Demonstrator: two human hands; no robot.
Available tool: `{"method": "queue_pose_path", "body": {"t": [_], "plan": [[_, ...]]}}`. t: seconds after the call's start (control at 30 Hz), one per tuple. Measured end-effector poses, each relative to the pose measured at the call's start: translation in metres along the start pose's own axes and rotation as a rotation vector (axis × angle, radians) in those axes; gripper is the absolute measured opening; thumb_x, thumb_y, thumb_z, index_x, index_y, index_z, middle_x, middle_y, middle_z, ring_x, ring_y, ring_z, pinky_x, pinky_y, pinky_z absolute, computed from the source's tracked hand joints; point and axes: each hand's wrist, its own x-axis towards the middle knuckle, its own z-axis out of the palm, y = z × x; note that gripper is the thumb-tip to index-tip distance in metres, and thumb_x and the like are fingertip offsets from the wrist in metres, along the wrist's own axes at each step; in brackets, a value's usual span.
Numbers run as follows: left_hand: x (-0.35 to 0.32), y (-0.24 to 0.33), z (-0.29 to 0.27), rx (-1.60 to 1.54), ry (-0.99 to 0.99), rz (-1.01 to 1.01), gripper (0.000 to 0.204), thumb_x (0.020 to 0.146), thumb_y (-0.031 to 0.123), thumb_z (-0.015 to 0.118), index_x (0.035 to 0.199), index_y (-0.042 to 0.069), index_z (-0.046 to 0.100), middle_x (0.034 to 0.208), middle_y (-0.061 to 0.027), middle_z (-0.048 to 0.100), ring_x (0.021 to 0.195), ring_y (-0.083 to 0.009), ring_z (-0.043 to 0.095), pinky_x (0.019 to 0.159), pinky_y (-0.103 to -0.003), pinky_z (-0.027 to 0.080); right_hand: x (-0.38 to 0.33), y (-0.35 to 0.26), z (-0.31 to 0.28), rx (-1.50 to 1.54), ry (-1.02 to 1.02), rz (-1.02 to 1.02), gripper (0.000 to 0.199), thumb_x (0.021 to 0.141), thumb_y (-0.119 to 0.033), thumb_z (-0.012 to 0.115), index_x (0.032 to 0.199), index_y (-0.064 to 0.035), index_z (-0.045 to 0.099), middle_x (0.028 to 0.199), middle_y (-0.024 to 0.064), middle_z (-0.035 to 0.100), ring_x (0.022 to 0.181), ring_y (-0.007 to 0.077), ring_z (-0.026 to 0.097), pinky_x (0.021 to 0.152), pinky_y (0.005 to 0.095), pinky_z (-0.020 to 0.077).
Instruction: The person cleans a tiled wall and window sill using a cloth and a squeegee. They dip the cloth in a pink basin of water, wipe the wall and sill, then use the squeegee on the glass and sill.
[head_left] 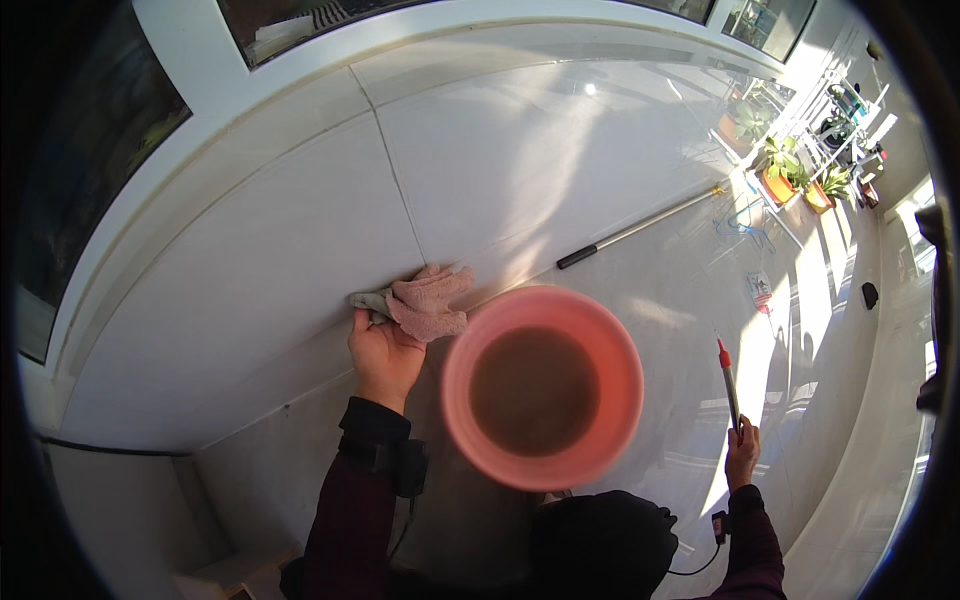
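Observation:
My left hand (385,362) is closed on a bunched cloth (430,303), pink with a greyish part. The cloth is up against the white tiled wall (300,230), left of a pink bucket (622,390). Brownish, murky water (533,392) fills the lower part of the bucket, which stands in front of me. Far to the right, my right hand (742,455) grips a slim rod (730,385) with a red tip and a dark and silvery shaft. The rod points away from me, and its exact kind cannot be made out.
A metal pole (650,220) with a black grip lies along the wall's foot. Beyond it are blue hangers (745,228), potted plants (783,170) and a white rack (840,130). A small black object (869,295) lies at the right. Window frames (190,60) run above the wall.

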Motion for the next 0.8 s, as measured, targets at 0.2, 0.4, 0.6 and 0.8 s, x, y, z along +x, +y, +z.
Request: {"method": "queue_pose_path", "body": {"t": [0.2,0.4,0.6,0.8], "plan": [[-0.041,0.006,0.057,0.331,-0.096,-0.127,0.053,0.117,0.05,0.039,0.15,0.01,0.054,0.154,-0.0106,0.057,0.142,-0.031,0.056,0.121,-0.053,0.044,-0.045,-0.005,0.084,-0.016,-0.097,0.169,0.039,0.095,-0.004,0.074,0.133,-0.0043,0.066,0.113,0.0177,0.065,0.097,0.0361,0.07,0.087,0.046,0.0573],[-0.052,-0.076,-0.002,0.115,-0.322,-0.483,0.055,0.112,0.051,0.056,0.15,0.011,0.054,0.149,-0.0104,0.061,0.141,-0.0316,0.057,0.119,-0.052,0.045,-0.022,-0.035,0.087,-0.016,-0.138,0.056,0.041,0.093,-0.002,0.072,0.133,-0.0018,0.065,0.114,0.0166,0.065,0.096,0.0313,0.068,0.085,0.0442,0.0566],[-0.05,-0.135,-0.093,1.475,0.22,-0.355,0.081,0.097,0.031,0.078,0.164,0.008,0.04,0.166,-0.0167,0.043,0.149,-0.0302,0.048,0.116,-0.05,0.046,0.016,-0.164,0.058,0.716,-0.207,0.141,0.039,0.099,-0.002,0.066,0.138,0.0015,0.064,0.111,0.0109,0.069,0.082,0.0169,0.071,0.073,0.031,0.0605],[-0.059,-0.133,-0.102,1.111,0.292,-0.418,0.084,0.099,0.033,0.075,0.168,0.016,0.032,0.173,-0.0152,0.028,0.147,-0.0337,0.04,0.111,-0.06,0.049,0.052,-0.266,0.108,0.593,-0.743,-0.071,0.052,0.098,-0.02,0.071,0.143,0.0023,0.06,0.118,0.0213,0.071,0.095,0.0336,0.076,0.087,0.0462,0.0634]]}}
